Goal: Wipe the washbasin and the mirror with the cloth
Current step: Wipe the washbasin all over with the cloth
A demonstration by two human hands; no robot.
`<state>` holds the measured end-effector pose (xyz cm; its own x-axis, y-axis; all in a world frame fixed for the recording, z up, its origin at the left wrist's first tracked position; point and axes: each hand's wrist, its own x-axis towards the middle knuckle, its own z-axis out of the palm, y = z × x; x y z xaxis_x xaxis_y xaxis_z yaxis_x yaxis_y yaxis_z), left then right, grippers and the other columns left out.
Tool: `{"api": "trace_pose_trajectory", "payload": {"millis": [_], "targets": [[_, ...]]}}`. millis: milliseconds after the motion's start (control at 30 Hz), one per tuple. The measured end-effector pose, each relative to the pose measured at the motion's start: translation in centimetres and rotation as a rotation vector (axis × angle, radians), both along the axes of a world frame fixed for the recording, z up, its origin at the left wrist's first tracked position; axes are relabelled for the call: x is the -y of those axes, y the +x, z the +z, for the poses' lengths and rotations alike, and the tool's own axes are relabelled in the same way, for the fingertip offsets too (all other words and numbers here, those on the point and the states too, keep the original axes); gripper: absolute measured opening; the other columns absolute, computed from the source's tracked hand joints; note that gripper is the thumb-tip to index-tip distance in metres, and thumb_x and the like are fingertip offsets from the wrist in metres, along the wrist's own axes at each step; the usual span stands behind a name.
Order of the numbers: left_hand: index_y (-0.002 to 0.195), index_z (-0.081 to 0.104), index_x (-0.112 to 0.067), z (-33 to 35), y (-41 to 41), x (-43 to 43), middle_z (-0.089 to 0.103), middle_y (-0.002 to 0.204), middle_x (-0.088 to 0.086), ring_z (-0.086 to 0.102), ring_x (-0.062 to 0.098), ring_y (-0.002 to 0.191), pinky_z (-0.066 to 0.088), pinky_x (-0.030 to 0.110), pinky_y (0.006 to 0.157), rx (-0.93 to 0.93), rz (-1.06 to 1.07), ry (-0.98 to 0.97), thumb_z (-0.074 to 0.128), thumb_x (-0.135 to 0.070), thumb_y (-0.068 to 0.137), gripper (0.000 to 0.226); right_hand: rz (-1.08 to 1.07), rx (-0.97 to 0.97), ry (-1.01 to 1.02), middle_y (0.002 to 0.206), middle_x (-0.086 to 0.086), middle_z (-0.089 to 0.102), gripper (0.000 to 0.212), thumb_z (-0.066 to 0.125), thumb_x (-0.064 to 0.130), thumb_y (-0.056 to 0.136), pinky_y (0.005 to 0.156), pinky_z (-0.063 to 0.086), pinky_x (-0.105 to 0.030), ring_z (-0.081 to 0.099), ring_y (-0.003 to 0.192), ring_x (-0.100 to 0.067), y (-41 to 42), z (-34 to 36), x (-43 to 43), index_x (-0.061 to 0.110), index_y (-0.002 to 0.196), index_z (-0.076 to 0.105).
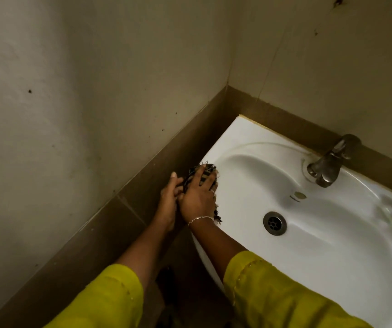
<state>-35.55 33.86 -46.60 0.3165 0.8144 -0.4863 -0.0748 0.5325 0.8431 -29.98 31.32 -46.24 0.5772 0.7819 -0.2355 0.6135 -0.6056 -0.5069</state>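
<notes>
A white washbasin (244,147) fills the right half of the view, set against a brown tiled band. A dark striped cloth (193,172) with frayed edges lies over the basin's left rim. My right hand (198,196) presses flat on the cloth with its fingers spread. My left hand (168,197) sits just left of it at the rim's outer edge, fingers against the cloth's side; how they hold it is hidden by the right hand. No mirror is in view.
A metal tap (327,164) stands at the back of the basin, with an overflow hole (298,195) and a round drain (274,223) below it. Beige walls meet in a corner close behind the basin's left end. Yellow sleeves cover both forearms.
</notes>
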Motion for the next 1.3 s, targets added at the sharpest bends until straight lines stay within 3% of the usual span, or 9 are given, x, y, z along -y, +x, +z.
{"api": "trace_pose_trajectory", "payload": {"millis": [67,133,333,500,633,733,867,1200,1300], "targets": [[0.103,0.059,-0.009,0.5,-0.2,0.1,0.064,0.09,0.002,0.066,0.007,0.076,0.053,0.015,0.064,-0.046,-0.08,0.066,0.035,-0.032,0.099,0.034,0.034,0.018,0.001,0.153,-0.023,-0.005,0.073,0.041,0.03,0.093,0.107,0.031,-0.052,0.011,0.139,-0.043,-0.4,-0.2,1.1,0.016,0.147,-0.005],[0.104,0.06,-0.005,0.9,0.1,0.3,0.065,0.091,0.005,0.063,0.016,0.085,0.051,0.019,0.071,-0.103,-0.112,0.135,0.042,-0.025,0.098,0.028,0.078,0.042,0.003,0.153,-0.024,-0.002,0.067,0.037,0.025,0.096,0.107,0.033,-0.05,0.013,0.139,-0.042,-0.8,-0.3,2.3,0.015,0.147,-0.004],[0.129,0.047,-0.007,1.4,0.8,2.0,0.056,0.127,0.015,0.056,0.027,0.113,0.045,0.033,0.094,-0.491,-0.343,0.525,0.055,-0.03,0.092,0.044,0.164,-0.006,-0.01,0.154,-0.018,0.005,0.064,0.034,0.02,0.098,0.11,0.029,-0.045,0.018,0.139,-0.036,-1.4,-0.4,6.5,0.012,0.147,-0.007],[0.148,0.014,-0.008,1.4,0.6,3.4,0.003,0.157,0.011,0.001,0.023,0.145,0.007,0.031,0.114,-0.79,-0.567,0.825,0.048,-0.039,0.094,0.072,0.269,0.072,-0.08,0.151,-0.021,0.014,0.07,0.044,0.02,0.092,0.101,0.038,-0.043,0.03,0.133,-0.036,-1.6,-0.3,9.6,0.001,0.146,0.005],[0.145,0.026,-0.01,1.5,0.5,4.7,0.008,0.157,0.009,-0.005,0.019,0.145,-0.009,0.035,0.114,-0.906,-0.808,1.071,0.027,-0.057,0.085,0.076,0.362,0.155,-0.15,0.144,-0.024,0.026,0.054,0.043,0.019,0.092,0.094,0.042,-0.042,0.046,0.119,-0.036,-1.4,0.9,12.1,-0.002,0.14,0.029],[0.14,0.039,-0.012,1.4,0.5,5.8,0.025,0.154,0.008,0.004,0.016,0.144,-0.009,0.034,0.114,-0.915,-0.926,1.115,0.019,-0.057,0.082,0.076,0.374,0.239,-0.103,0.127,-0.025,0.046,0.048,0.055,0.019,0.085,0.081,0.051,-0.038,0.059,0.098,-0.037,-1.3,1.1,14.2,0.001,0.129,0.047],[0.137,0.044,-0.013,1.2,0.7,7.0,0.031,0.152,0.006,0.009,0.014,0.144,-0.009,0.034,0.114,-1.003,-0.941,1.128,0.012,-0.059,0.082,0.078,0.393,0.356,-0.033,0.073,-0.013,0.067,0.055,0.089,0.027,0.04,0.032,0.044,-0.023,0.06,0.042,-0.022,-0.9,0.3,16.5,0.009,0.088,0.069],[0.136,0.043,-0.01,0.8,2.7,9.4,0.015,0.156,0.015,0.0,0.022,0.145,-0.012,0.045,0.113,-1.362,-0.869,1.048,0.015,-0.059,0.093,0.071,0.528,0.659,0.098,0.07,-0.009,0.067,0.055,0.078,0.031,0.055,0.034,0.038,-0.019,0.054,0.036,-0.019,1.7,-1.0,22.2,0.011,0.105,0.068],[0.134,0.044,-0.008,0.5,2.7,9.5,0.018,0.155,0.015,0.0,0.023,0.145,-0.011,0.046,0.114,-1.426,-0.871,1.118,0.016,-0.06,0.093,0.072,0.538,0.751,0.181,0.069,-0.006,0.066,0.039,0.053,0.025,0.072,0.037,0.038,-0.019,0.053,0.036,-0.017,2.9,-1.3,23.9,0.012,0.107,0.065]]}}
